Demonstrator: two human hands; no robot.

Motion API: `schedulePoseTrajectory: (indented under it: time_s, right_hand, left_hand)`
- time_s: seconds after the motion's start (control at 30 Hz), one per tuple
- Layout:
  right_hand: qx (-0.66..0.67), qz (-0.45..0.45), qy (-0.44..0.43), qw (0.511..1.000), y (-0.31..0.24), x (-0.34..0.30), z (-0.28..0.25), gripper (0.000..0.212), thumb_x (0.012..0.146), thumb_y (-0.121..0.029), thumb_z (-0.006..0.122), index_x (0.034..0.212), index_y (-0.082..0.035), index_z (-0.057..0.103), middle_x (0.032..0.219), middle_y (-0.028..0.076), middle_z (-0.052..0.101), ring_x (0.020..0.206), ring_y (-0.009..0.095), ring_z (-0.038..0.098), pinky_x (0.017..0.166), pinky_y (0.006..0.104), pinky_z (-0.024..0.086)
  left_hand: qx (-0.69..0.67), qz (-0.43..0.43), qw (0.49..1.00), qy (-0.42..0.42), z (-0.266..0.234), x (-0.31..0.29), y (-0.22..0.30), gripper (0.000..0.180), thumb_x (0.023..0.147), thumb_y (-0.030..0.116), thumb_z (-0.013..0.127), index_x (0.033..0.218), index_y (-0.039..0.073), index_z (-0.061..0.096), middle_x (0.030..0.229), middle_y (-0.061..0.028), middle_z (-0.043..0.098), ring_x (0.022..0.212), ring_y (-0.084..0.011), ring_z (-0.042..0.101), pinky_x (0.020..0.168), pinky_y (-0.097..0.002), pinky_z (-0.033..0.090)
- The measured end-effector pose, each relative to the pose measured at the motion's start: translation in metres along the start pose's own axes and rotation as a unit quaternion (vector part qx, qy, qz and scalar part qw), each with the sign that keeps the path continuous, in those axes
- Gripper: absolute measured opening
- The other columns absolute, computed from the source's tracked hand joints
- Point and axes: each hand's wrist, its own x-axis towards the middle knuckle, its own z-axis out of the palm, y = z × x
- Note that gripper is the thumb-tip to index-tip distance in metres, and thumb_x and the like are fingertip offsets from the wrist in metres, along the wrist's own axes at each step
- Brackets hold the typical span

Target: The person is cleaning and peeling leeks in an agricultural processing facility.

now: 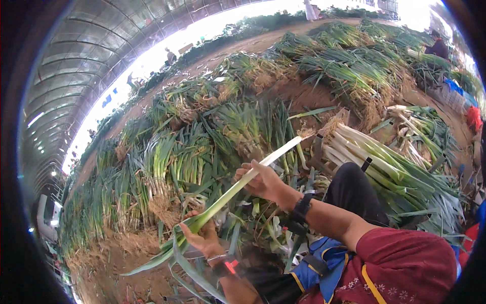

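A long leek (230, 196) slants across in front of me, its white root end up to the right and its green leaves hanging down to the left. My right hand (266, 181) is closed round the pale shaft, fingers behind it. Lower down, my left hand (203, 237) grips the stalk where the leaves spread out; some of its fingers are hidden behind the leek. To the right of my knee lies a stack of cleaned leeks (377, 159), white ends pointing up and left.
Rows of unpeeled leeks (177, 164) with brown roots cover the soil ahead and left. Another heap (354, 66) lies farther back. Leaf scraps (273, 228) litter the ground by my legs. A smaller leek pile (420, 131) is at right. A person (438, 46) sits at the far right.
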Motion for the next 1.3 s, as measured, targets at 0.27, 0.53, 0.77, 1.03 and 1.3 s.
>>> schedulePoseTrajectory:
  time_s: [0.27,0.53,0.77,1.03,1.3]
  right_hand:
    - [0.023,-0.055,0.003,0.998,-0.035,0.0,0.001,0.032,0.099,-0.033,0.034,0.111,-0.006,0.046,0.103,0.01,0.063,0.103,0.025,0.057,0.09,0.0356,0.042]
    - [-0.047,-0.088,0.022,0.995,-0.074,-0.012,0.008,0.032,0.098,-0.037,0.036,0.107,-0.008,0.047,0.101,0.005,0.063,0.099,0.019,0.058,0.083,0.0343,0.042]
    - [-0.135,-0.036,0.02,0.99,-0.062,0.0,0.001,0.024,0.097,-0.034,0.04,0.109,-0.013,0.045,0.107,0.006,0.062,0.104,0.022,0.055,0.088,0.0441,0.038]
    - [-0.113,-0.046,0.086,0.989,-0.054,-0.008,0.005,0.018,0.097,-0.027,0.041,0.11,-0.015,0.045,0.106,0.007,0.061,0.099,0.024,0.058,0.081,0.0476,0.047]
    - [-0.121,-0.107,0.045,0.986,-0.095,-0.011,0.003,0.018,0.094,-0.028,0.05,0.106,-0.015,0.05,0.106,0.005,0.061,0.099,0.024,0.057,0.085,0.0497,0.046]
  left_hand:
    - [-0.037,-0.014,0.999,0.003,-0.02,0.007,0.018,0.045,0.084,0.033,0.063,0.116,0.002,0.055,0.115,-0.0139,0.058,0.109,-0.0306,0.054,0.096,-0.0502,0.042]
    - [-0.023,-0.023,0.999,0.016,-0.023,0.011,0.012,0.053,0.076,0.034,0.073,0.118,0.007,0.054,0.116,-0.0106,0.058,0.107,-0.0299,0.054,0.09,-0.0468,0.044]
    - [0.015,-0.087,0.993,0.076,-0.023,0.007,-0.015,0.043,0.076,0.035,0.073,0.107,0.009,0.058,0.103,-0.0058,0.062,0.091,-0.0243,0.056,0.076,-0.0406,0.045]
    - [0.037,-0.104,0.993,0.044,-0.017,0.004,-0.021,0.047,0.077,0.049,0.068,0.109,0.016,0.057,0.108,-0.0003,0.061,0.098,-0.0214,0.056,0.08,-0.042,0.041]
    - [0.019,-0.142,0.985,0.093,-0.015,0.002,-0.021,0.046,0.08,0.052,0.064,0.11,0.018,0.056,0.11,0.0027,0.056,0.094,-0.0177,0.053,0.075,-0.0373,0.043]
